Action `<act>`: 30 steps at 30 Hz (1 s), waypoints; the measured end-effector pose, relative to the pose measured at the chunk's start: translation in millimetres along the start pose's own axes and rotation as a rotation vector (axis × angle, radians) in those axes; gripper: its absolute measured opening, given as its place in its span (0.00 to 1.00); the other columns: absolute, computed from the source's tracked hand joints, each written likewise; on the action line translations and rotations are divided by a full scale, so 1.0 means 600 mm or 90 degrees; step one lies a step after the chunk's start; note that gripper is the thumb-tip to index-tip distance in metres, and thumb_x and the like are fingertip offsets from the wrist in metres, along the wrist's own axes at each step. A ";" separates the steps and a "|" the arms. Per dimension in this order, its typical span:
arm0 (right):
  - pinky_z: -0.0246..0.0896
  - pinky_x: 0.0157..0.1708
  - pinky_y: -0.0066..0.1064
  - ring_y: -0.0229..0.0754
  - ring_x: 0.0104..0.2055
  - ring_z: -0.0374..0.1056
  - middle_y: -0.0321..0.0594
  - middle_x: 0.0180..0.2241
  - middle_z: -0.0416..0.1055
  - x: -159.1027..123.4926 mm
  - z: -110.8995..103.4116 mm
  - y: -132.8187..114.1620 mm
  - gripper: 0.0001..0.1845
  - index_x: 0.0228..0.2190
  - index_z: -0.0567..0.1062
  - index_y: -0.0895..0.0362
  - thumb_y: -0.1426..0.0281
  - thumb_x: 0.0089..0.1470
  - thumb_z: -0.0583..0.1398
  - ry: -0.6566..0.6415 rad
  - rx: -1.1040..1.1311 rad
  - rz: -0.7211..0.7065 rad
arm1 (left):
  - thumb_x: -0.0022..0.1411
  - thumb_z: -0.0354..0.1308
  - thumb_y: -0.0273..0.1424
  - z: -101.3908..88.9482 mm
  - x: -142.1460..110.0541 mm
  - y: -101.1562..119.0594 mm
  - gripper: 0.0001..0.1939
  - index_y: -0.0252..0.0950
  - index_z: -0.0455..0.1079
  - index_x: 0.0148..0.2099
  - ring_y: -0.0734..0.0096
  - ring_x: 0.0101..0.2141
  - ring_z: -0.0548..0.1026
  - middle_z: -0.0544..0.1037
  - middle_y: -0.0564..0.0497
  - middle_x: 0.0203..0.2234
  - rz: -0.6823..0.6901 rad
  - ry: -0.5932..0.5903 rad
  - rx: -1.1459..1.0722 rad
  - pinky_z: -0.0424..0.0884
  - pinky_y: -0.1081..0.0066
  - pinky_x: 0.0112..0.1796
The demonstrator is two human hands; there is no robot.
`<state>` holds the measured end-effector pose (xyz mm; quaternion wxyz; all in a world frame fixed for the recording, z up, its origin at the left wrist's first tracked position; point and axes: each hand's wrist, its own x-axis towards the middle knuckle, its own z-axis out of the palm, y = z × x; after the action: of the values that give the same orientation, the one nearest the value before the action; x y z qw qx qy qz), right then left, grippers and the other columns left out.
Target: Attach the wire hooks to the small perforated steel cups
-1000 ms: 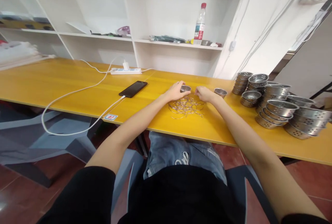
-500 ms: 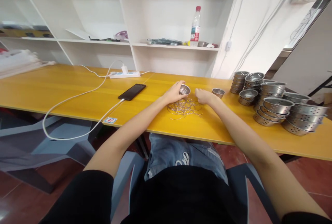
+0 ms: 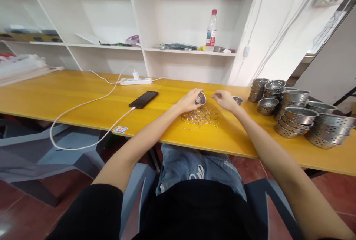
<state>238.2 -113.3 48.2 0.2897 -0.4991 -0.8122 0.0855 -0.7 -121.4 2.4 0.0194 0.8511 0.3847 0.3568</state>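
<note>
My left hand (image 3: 191, 100) is closed around a small perforated metal cup (image 3: 201, 99), whose mouth tips to the right. Just across from it, my right hand (image 3: 223, 99) has its thumb and fingertips pinched together; whatever they hold is too small to make out. Below both hands lies a loose heap of thin, curved metal wires (image 3: 198, 117) on the yellow table. A second metal cup (image 3: 237, 100) stands behind my right hand and is partly hidden by it.
Stacks of perforated metal cups (image 3: 299, 116) stand at the right of the table (image 3: 167, 130). To the left lie a black phone (image 3: 144, 99) on a white cable and a power strip (image 3: 136, 81). A bottle (image 3: 211, 32) stands on the shelf behind.
My left hand has tilted the cup so its mouth turns to the right. My right hand has risen from the wires, fingertips pinched. The whole view has shifted slightly.
</note>
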 end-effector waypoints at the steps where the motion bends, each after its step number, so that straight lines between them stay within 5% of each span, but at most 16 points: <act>1: 0.68 0.46 0.33 0.44 0.40 0.75 0.47 0.41 0.83 0.000 0.000 -0.002 0.12 0.39 0.84 0.60 0.72 0.65 0.59 0.021 0.077 0.001 | 0.61 0.66 0.31 0.000 0.000 0.002 0.36 0.36 0.62 0.69 0.46 0.66 0.70 0.72 0.37 0.65 -0.001 -0.002 0.001 0.66 0.49 0.68; 5: 0.62 0.31 0.29 0.35 0.27 0.58 0.37 0.27 0.70 -0.004 0.006 -0.015 0.15 0.32 0.80 0.59 0.59 0.62 0.68 -0.040 0.427 0.034 | 0.60 0.66 0.31 0.000 -0.001 0.011 0.41 0.36 0.57 0.72 0.45 0.67 0.68 0.70 0.36 0.66 -0.030 -0.004 -0.028 0.66 0.49 0.68; 10: 0.52 0.25 0.27 0.32 0.27 0.50 0.34 0.27 0.61 -0.011 0.016 -0.032 0.24 0.27 0.73 0.58 0.56 0.52 0.77 -0.117 0.690 0.067 | 0.58 0.68 0.33 0.004 -0.001 0.021 0.45 0.38 0.55 0.73 0.45 0.63 0.73 0.75 0.37 0.61 -0.050 0.005 -0.091 0.69 0.48 0.64; 22: 0.48 0.25 0.26 0.32 0.28 0.48 0.32 0.26 0.59 -0.011 0.024 -0.025 0.31 0.23 0.69 0.57 0.53 0.40 0.81 -0.095 0.712 0.085 | 0.56 0.67 0.29 0.008 0.003 0.027 0.44 0.35 0.56 0.72 0.50 0.57 0.77 0.77 0.38 0.58 -0.021 -0.011 -0.123 0.73 0.52 0.61; 30: 0.45 0.25 0.28 0.31 0.26 0.46 0.30 0.24 0.56 -0.008 0.030 -0.021 0.31 0.21 0.66 0.56 0.54 0.41 0.79 -0.090 0.694 0.090 | 0.55 0.67 0.29 0.009 0.006 0.027 0.44 0.36 0.55 0.72 0.51 0.54 0.79 0.79 0.39 0.55 -0.020 -0.021 -0.131 0.74 0.53 0.59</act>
<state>220.3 -120.9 37.1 0.4448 -0.3234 -0.6320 0.5461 14.6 -129.0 5.4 0.1186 0.8439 0.3593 0.3803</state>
